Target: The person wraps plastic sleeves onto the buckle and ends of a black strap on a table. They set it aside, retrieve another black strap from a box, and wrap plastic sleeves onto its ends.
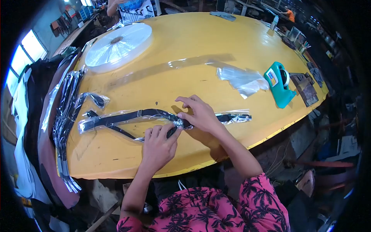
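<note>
Held down a long black strap point(123, 116) with a metal slider, wrapped in clear plastic, on the yellow surface point(185, 38), left of and nearer the body than the green tape dispenser point(279, 91). Had its long axis running side to side, across both hands. Pressed near its middle with the closely bent fingers of the left hand point(159, 150); touched it with the right hand point(203, 116), nearer the dispenser, thumb down, forefinger raised and parted.

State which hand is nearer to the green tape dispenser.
Right. The right hand is left of the dispenser; the left hand is farther left and nearer the wearer.
</note>
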### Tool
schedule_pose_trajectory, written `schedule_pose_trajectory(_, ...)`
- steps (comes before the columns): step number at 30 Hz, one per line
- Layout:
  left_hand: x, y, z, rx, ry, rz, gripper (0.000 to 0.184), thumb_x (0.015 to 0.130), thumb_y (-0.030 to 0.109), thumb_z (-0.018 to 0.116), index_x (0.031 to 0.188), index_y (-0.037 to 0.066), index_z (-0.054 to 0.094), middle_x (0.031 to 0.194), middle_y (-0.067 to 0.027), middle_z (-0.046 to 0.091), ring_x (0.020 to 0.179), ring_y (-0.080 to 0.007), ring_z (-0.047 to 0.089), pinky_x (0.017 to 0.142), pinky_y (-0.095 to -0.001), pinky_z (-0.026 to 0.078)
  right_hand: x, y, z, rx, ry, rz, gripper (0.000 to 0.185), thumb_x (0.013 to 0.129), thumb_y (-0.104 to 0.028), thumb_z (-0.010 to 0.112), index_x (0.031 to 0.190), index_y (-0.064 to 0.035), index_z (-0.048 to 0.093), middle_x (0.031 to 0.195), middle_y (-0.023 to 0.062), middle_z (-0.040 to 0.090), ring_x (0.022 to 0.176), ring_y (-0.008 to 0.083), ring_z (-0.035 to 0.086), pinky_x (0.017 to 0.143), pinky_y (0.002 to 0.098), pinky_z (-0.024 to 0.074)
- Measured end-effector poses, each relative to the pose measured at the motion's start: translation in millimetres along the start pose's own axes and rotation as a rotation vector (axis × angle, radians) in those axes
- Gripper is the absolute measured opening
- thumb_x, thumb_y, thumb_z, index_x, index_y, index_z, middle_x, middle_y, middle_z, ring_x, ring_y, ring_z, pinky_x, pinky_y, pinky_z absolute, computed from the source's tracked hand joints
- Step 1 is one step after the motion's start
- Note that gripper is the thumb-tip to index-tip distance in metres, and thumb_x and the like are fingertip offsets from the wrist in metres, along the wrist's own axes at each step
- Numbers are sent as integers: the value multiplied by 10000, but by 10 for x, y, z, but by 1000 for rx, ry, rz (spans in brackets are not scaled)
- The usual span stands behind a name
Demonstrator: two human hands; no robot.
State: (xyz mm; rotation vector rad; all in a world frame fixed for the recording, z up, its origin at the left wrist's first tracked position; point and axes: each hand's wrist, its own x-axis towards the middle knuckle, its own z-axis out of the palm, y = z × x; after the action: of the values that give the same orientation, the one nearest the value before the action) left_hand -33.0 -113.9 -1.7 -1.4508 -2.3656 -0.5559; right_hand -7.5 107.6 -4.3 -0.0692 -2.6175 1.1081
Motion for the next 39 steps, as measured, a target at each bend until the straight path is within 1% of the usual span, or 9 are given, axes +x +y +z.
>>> schedule_pose_trajectory(5, 81, -30, -25, 160, -148, 106, 444, 899, 157, 613, 1339, 100, 619, 1481, -48, 541, 1325, -253, 501, 1090, -488, 357, -1, 108, 44, 91, 138, -1, 356, 934, -199, 693, 1277, -123, 636, 1080, 127, 628, 905, 307, 653, 806, 414, 532)
schedule_pose_trajectory(11, 125, 13, -70, 140, -188, 80, 429, 954, 180, 581, 1369, 70, 579, 1483, -58, 546, 1357, -256, 491, 1149, -533, 305, -340, 140, -397, 140, 359, 43, 253, 938, -62, 665, 1189, -28, 674, 1040, 158, 640, 796, 271, 662, 743, 367, 542)
schedule_pose_trajectory(14, 214, 37, -100, 96, -163, 93, 424, 967, 213, 587, 1362, 59, 574, 1415, -77, 590, 1336, -271, 508, 1152, -538, 305, -621, 258, -684, 19, 492, 4, 246, 933, -50, 670, 1176, -6, 677, 1061, 168, 654, 828, 267, 674, 761, 367, 544)
schedule_pose_trajectory(21, 334, 71, 134, -32, -133, -25, 432, 983, 247, 591, 1366, 49, 562, 1299, -133, 632, 1295, -306, 534, 1161, -515, 321, -1341, 695, -1353, -193, 677, 192, 215, 950, -29, 632, 1155, 8, 688, 1114, 166, 679, 930, 277, 683, 838, 378, 545)
schedule_pose_trajectory(28, 263, 49, 178, 89, -129, 39, 458, 1009, 263, 566, 1421, 64, 563, 1400, -119, 617, 1336, -301, 533, 1171, -526, 318, -1484, 717, -1341, -97, 600, 247, 275, 932, -81, 663, 1194, -1, 674, 1200, 199, 669, 1126, 369, 641, 953, 413, 514)
schedule_pose_trajectory(31, 243, 48, 147, 127, -118, 47, 425, 1015, 259, 556, 1388, 59, 595, 1432, -104, 603, 1357, -282, 525, 1164, -529, 327, -1365, 734, -1321, -200, 360, 112, 431, 883, -169, 731, 1283, -36, 639, 1293, 189, 646, 1227, 382, 577, 1059, 452, 449)
schedule_pose_trajectory(34, 230, 20, 182, 131, -105, 44, 427, 1020, 267, 546, 1390, 58, 592, 1425, -101, 610, 1367, -281, 518, 1169, -530, 323, -1224, 735, -1351, -215, 118, 16, 422, 889, -160, 726, 1279, -22, 644, 1267, 179, 646, 1252, 337, 558, 1072, 441, 431)
schedule_pose_trajectory(36, 225, 23, 186, 90, -100, 37, 431, 1022, 278, 542, 1389, 58, 592, 1425, -96, 612, 1367, -275, 519, 1169, -531, 323, -1156, 709, -1408, -243, 96, 12, 414, 850, -120, 756, 1244, -29, 663, 1180, 156, 657, 1176, 321, 589, 1031, 418, 456)
schedule_pose_trajectory(39, 200, 9, 217, 81, -64, 42, 436, 1019, 284, 545, 1389, 59, 591, 1422, -96, 616, 1370, -268, 518, 1169, -526, 324, -1095, 686, -1502, -97, -6, 162, 381, 830, -77, 772, 1196, -28, 679, 1113, 109, 655, 1095, 257, 613, 975, 375, 480)
